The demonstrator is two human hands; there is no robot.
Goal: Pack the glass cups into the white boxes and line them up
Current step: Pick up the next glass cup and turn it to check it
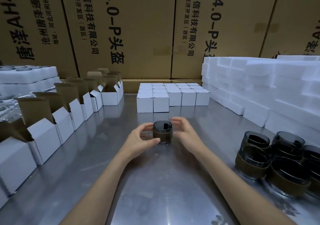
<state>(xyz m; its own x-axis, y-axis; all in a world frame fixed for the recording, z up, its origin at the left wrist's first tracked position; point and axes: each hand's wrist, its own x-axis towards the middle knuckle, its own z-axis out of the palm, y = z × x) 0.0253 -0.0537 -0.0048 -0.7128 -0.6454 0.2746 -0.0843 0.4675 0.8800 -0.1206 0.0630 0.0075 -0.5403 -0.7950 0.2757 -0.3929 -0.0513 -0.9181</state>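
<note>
Left hand [144,136] curls round a glass cup [162,132] standing upright, mouth up, mid-surface [166,181]; the right hand [184,131] hovers open beside it. Open white boxes [69,110] line the left, closed boxes [171,95] stand far, more cups [277,159] crowd near right.

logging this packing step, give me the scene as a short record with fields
surface: metal table
left hand: grips the glass cup with thumb and fingers
right hand: open, beside the cup, apparently not touching
cup: upright, brown sleeve around it
open boxes: row along the left, lids up
closed boxes: lined up at the back
unpacked cups: stacked near right
foam blocks: piled far right
</note>
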